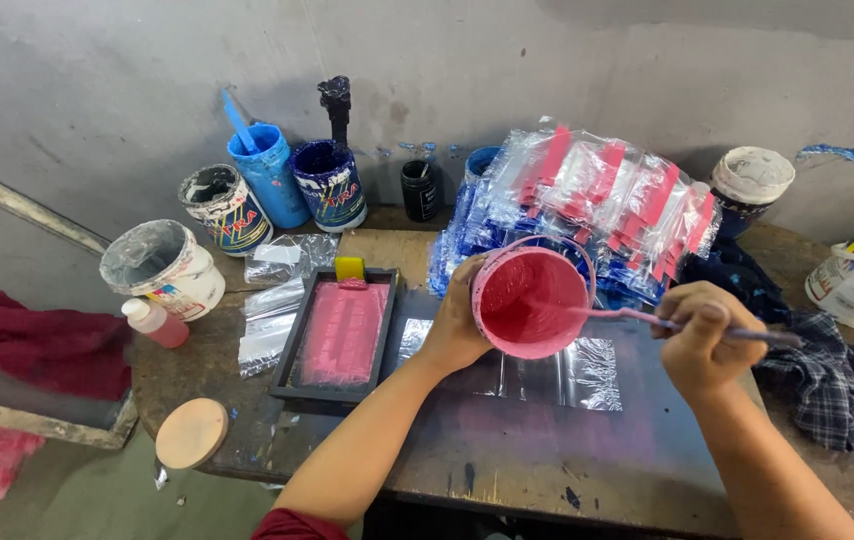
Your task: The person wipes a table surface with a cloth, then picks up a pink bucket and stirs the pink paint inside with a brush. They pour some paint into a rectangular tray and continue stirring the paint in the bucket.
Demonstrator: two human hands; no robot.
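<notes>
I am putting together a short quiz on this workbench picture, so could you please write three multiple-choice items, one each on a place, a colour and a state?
1. Where does the black framed screen lie?
A. beside the left hand, towards the white bucket
B. on top of the stack of plastic bags
C. inside the pink paint tub

2. What colour is the paint in the tub that the left hand holds?
A. yellow
B. pink
C. green

3. How does the tub stand?
A. upside down on the table
B. closed with a lid
C. tilted, with its open mouth towards the camera

Answers: 1 A, the screen lies flat on the table on the outer side of the left hand. 2 B, the inside is coated pink. 3 C, the open mouth faces the camera, with the stick in the right hand reaching in.
</notes>
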